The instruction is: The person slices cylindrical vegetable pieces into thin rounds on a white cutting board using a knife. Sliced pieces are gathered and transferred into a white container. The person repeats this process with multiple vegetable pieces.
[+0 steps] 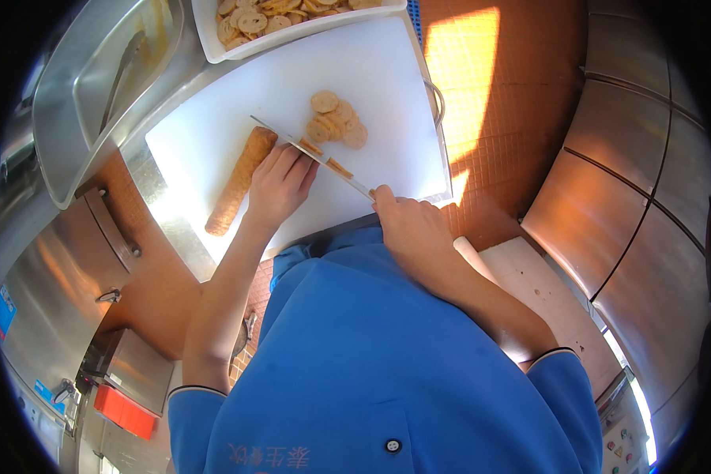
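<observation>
My right hand (pixel 415 228) grips the handle end of a long kitchen knife (pixel 355 185), whose blade slants up to the left across a white cutting board (pixel 201 139). My left hand (pixel 281 183) has its fingers curled against the near side of the blade; what lies under them is hidden. Beside that hand, and partly covered by it, rests a long browned food roll (pixel 237 183). Thin slices (pixel 339 167) stand along the blade's far side. Beyond the knife, round pale slices (pixel 335 121) overlap in a small pile on the board.
A white tub (pixel 302 32) filled with similar slices stands at the board's far edge. To the left is a deep metal pan (pixel 65 130) with a long utensil (pixel 121 83) in it. A metal handle (pixel 438 103) sticks out at the right. Steel cabinets (pixel 610 195) line the right side.
</observation>
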`<act>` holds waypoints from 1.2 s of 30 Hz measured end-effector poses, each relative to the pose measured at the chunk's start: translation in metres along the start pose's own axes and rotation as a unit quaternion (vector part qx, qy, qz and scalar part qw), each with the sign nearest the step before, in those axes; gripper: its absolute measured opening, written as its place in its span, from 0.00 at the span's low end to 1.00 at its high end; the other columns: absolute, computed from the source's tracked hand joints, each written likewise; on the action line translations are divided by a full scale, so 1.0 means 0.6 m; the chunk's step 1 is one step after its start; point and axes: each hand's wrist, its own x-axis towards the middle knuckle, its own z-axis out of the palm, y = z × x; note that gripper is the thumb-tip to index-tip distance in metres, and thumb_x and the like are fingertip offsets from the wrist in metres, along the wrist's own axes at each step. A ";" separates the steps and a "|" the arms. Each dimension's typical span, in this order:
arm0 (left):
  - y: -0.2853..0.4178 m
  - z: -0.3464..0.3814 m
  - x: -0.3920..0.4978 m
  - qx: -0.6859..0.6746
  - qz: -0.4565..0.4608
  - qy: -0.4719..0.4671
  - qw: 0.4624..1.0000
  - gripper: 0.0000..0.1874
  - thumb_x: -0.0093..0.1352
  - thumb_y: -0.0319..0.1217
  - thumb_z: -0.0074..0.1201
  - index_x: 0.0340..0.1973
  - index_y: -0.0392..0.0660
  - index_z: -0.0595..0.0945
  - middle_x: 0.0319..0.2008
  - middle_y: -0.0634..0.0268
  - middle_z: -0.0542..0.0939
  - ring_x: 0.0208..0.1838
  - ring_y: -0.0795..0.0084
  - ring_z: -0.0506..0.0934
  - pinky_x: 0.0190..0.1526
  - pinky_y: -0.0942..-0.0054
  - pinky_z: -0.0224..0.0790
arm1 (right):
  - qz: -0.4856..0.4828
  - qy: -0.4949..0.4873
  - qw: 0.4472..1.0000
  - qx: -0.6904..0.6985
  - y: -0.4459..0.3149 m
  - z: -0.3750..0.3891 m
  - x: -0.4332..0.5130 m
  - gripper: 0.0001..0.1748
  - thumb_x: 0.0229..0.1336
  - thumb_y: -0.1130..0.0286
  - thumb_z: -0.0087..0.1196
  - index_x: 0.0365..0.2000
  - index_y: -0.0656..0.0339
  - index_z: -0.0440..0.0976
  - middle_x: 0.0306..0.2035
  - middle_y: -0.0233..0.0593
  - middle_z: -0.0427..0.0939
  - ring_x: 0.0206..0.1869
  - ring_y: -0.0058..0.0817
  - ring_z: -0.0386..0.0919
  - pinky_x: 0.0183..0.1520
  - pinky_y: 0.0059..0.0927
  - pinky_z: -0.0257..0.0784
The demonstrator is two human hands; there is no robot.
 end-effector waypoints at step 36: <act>-0.001 -0.004 -0.005 0.010 -0.023 0.017 1.000 0.12 0.55 0.24 0.71 0.33 0.42 0.84 0.36 0.63 0.81 0.39 0.61 0.81 0.39 0.66 0.76 | -0.031 0.048 0.998 -0.014 -0.010 0.017 0.002 0.12 0.73 0.66 0.46 0.34 0.63 0.64 0.23 0.52 0.79 0.26 0.55 0.79 0.30 0.54 0.74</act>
